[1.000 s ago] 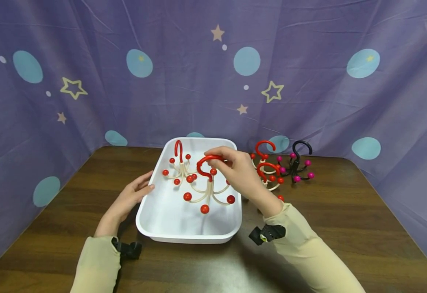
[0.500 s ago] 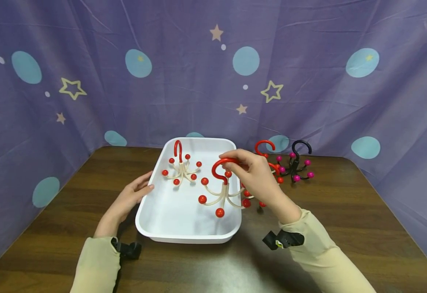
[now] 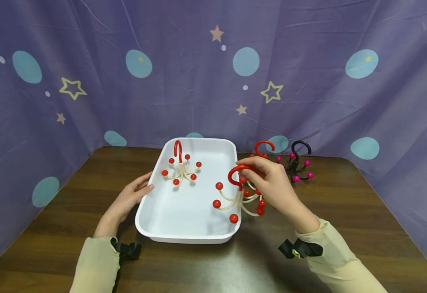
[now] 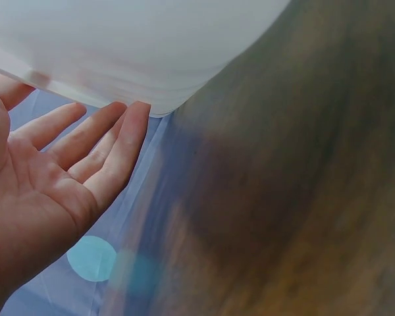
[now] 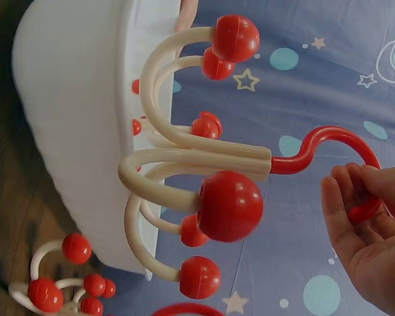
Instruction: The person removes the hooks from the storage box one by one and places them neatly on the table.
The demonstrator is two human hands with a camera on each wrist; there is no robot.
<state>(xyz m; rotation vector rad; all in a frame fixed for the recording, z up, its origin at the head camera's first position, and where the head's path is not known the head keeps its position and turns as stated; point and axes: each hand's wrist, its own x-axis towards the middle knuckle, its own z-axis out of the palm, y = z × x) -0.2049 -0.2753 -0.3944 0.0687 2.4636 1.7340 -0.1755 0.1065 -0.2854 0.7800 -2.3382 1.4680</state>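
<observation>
My right hand [image 3: 272, 185] pinches the curved red hook of a hook hanger [image 3: 239, 198], whose cream arms end in red balls. This hanger hangs upright over the right rim of a white tray [image 3: 169, 215]; the right wrist view shows thumb and fingers [image 5: 345, 230] around the hook's end. A similar red-and-cream hanger [image 3: 181, 169] stands inside the tray at the back left. At the tray's left side is my left hand [image 3: 131, 195], its thumb at the rim. In the left wrist view its fingers [image 4: 128, 145] lie nearly straight against the outer wall.
Right of the tray on the wooden table [image 3: 345, 215] stand more red-and-cream hangers [image 5: 46, 294], partly hidden by my right hand. Beside them is a black hanger [image 3: 294, 166] with magenta balls. A purple patterned curtain [image 3: 199, 81] hangs behind the table.
My right hand has carried the hanger from over the tray's middle rightward and slightly nearer to me, to its right rim. The left hand and tray have stayed in place.
</observation>
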